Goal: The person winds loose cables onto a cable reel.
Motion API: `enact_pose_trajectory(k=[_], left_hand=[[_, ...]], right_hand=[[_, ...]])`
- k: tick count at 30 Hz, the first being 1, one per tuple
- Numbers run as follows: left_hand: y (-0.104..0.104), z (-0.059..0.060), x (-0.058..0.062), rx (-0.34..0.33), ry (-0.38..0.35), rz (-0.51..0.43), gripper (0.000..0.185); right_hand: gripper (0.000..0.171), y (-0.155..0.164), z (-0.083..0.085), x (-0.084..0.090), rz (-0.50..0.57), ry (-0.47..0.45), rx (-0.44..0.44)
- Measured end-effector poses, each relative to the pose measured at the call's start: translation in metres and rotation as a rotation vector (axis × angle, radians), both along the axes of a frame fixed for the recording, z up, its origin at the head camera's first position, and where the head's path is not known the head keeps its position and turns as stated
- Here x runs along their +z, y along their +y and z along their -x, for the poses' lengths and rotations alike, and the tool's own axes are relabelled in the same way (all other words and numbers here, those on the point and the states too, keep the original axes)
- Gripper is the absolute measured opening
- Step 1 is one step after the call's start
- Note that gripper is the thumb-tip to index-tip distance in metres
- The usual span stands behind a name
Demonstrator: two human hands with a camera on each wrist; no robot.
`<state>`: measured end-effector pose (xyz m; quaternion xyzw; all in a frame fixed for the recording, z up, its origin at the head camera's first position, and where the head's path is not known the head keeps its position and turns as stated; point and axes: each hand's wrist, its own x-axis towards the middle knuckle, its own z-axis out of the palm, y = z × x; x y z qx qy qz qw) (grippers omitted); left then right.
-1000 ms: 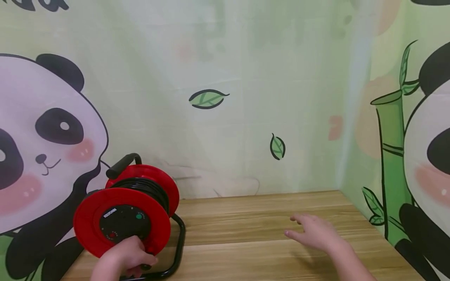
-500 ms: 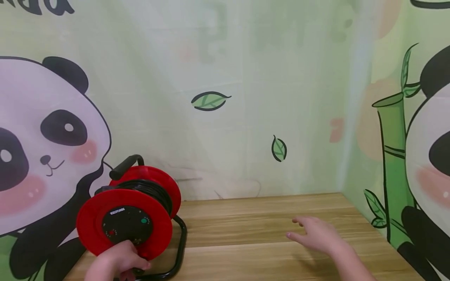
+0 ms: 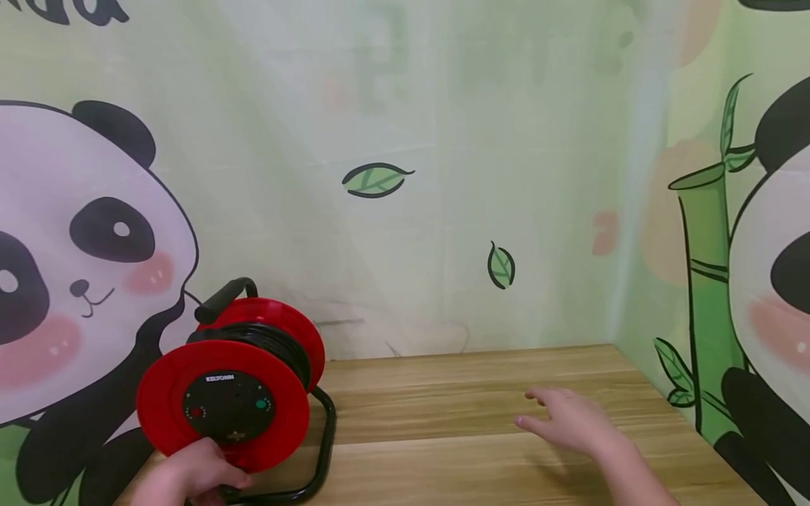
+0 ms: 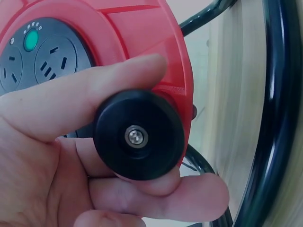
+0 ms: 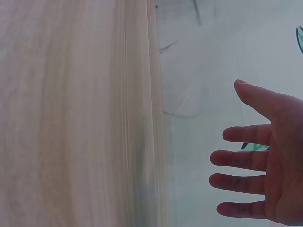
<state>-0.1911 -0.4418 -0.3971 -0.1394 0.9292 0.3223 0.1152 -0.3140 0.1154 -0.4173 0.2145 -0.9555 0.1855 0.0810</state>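
Note:
A red cable reel (image 3: 285, 422) with black cable (image 3: 272, 344) wound between its flanges stands at the left of the table in the head view. Its round black socket panel (image 3: 228, 407) faces me. My left hand (image 3: 196, 467) is at the lower rim. In the left wrist view, a round black crank knob (image 4: 161, 156) with a screw in its centre sits between the thumb and curled fingers of that hand; its shaft is hidden. Off to the right, my right hand (image 3: 566, 418) hovers over the wood with fingers spread, holding nothing.
A black tubular stand (image 3: 329, 429) supports the reel, with a black carry handle (image 3: 221, 299) at the top. The wooden table (image 3: 455, 400) ends against a panda-print cloth (image 3: 436, 232) at the back; more printed cloth (image 3: 652, 309) borders the right side.
The reel has turned clockwise, bringing its label from slanted to about level. My left hand has moved left along the lower rim with the knob. My right hand has barely moved.

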Motion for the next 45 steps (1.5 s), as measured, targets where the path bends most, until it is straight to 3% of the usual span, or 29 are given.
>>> enact_pose_trajectory(k=[11,16,20,25,28,31,35,38,40,42,45], left_hand=[[-0.001,0.003,0.000,0.000,-0.001,-0.020,0.023],[-0.005,0.005,0.002,-0.014,0.043,0.010,0.038],[-0.006,0.002,0.013,0.000,0.068,0.055,0.046],[0.003,-0.005,0.038,-0.023,0.148,0.150,0.055],[0.015,-0.010,0.053,-0.015,0.253,0.209,0.053],[0.031,-0.014,0.064,0.011,0.414,0.245,0.048],[0.056,-0.016,0.067,0.023,0.757,0.295,0.039],[0.075,-0.011,0.066,0.006,1.031,0.310,0.028],[0.088,-0.006,0.067,-0.028,1.163,0.295,0.023],[0.101,-0.001,0.069,-0.074,1.247,0.269,0.022],[0.121,0.007,0.072,-0.160,1.306,0.220,0.027]], right_hand=[[0.068,0.003,-0.001,-0.001,-0.005,-0.003,-0.020],[0.069,0.005,-0.002,0.002,0.004,-0.008,-0.016],[0.070,0.007,-0.002,0.007,0.020,-0.026,-0.016],[0.070,0.010,-0.003,0.012,0.051,-0.011,-0.033],[0.070,0.010,-0.004,0.015,0.076,0.028,-0.047],[0.070,0.009,-0.005,0.018,0.096,0.095,-0.057],[0.071,0.010,-0.008,0.021,0.119,0.166,-0.073],[0.071,0.008,-0.007,0.026,0.137,0.196,-0.078],[0.073,0.005,-0.004,0.030,0.148,0.212,-0.071],[0.076,0.002,-0.002,0.035,0.152,0.227,-0.066],[0.078,-0.005,0.000,0.041,0.152,0.237,-0.055]])
